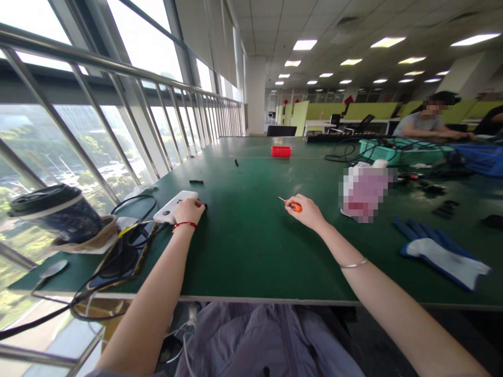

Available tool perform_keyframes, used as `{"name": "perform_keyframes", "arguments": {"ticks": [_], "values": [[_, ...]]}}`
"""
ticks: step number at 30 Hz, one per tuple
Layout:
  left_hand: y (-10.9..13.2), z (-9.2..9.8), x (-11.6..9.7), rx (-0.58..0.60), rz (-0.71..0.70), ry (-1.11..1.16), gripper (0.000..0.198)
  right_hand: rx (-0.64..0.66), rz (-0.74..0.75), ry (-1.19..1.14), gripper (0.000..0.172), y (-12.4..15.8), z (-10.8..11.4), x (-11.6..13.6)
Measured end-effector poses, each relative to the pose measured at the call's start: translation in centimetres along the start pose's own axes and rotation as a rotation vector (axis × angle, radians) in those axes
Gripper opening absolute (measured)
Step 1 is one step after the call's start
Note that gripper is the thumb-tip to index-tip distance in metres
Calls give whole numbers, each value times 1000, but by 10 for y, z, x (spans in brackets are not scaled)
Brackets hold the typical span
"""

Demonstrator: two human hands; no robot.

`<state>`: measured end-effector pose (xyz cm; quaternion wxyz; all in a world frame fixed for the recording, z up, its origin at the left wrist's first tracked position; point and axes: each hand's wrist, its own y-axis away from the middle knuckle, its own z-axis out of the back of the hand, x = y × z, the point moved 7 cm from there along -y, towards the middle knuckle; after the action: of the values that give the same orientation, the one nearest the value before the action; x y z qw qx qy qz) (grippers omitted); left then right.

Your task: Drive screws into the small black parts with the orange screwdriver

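My right hand (308, 212) is closed round the orange handle of a screwdriver (294, 207), whose thin metal shaft points left above the table. On the left side, my left hand (189, 210) rests partly over a white device like a power bank (167, 210). Its fingers are curled, and a small black piece (205, 206) shows at their tips; its kind is too small to make out. Farther up the green table (236, 251) lie a black strip-shaped part (196, 181) and another small black part (236, 162).
A red tray (281, 152) stands at the far middle. On the right are a blue-and-white glove (444, 256), a blurred pink package (365, 191), a green basket (408, 154) and a blue basket (481, 159). A cup (58, 214) and cables crowd the left. Another person (424, 120) sits beyond.
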<state>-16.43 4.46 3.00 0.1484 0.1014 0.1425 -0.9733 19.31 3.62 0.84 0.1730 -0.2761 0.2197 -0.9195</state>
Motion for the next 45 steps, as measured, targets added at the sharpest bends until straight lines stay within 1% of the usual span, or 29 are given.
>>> {"name": "perform_keyframes", "arguments": {"ticks": [3,7,11,14,16,17,19,22,24,25,27,29,32,36,40,45], "values": [[1,0,-1,15,-5,5,32,-1,6,3,9,0,0,0],[1,0,-3,7,-9,1,32,-7,13,3,8,0,0,0],[-1,-2,0,10,-8,5,31,-17,-3,4,11,1,2,1],[-5,-8,2,5,-29,47,28,-50,-90,-5,18,0,8,-1],[-5,-17,-6,24,-104,126,25,-108,-179,-37,23,0,16,-3],[-4,-22,-15,48,-167,183,24,-156,-215,-66,23,0,22,-3],[5,-35,-44,134,-335,316,22,-281,-246,-150,19,1,36,0],[30,-50,-99,273,-582,497,21,-459,-196,-295,18,3,56,9],[50,-58,-134,346,-711,535,19,-510,-147,-380,19,5,63,15],[58,-61,-149,370,-752,548,18,-518,-132,-416,19,6,65,17],[71,-65,-172,387,-804,586,16,-530,-120,-468,21,8,68,20],[79,-67,-184,360,-813,629,14,-552,-114,-466,22,12,72,24],[86,-66,-187,301,-796,648,14,-565,-86,-358,20,17,77,33],[90,-63,-184,251,-812,613,15,-504,-29,-249,18,19,77,44],[89,-63,-183,258,-807,617,16,-486,36,-257,17,20,74,51],[88,-65,-183,275,-793,635,16,-440,27,-239,16,18,68,53]]}}
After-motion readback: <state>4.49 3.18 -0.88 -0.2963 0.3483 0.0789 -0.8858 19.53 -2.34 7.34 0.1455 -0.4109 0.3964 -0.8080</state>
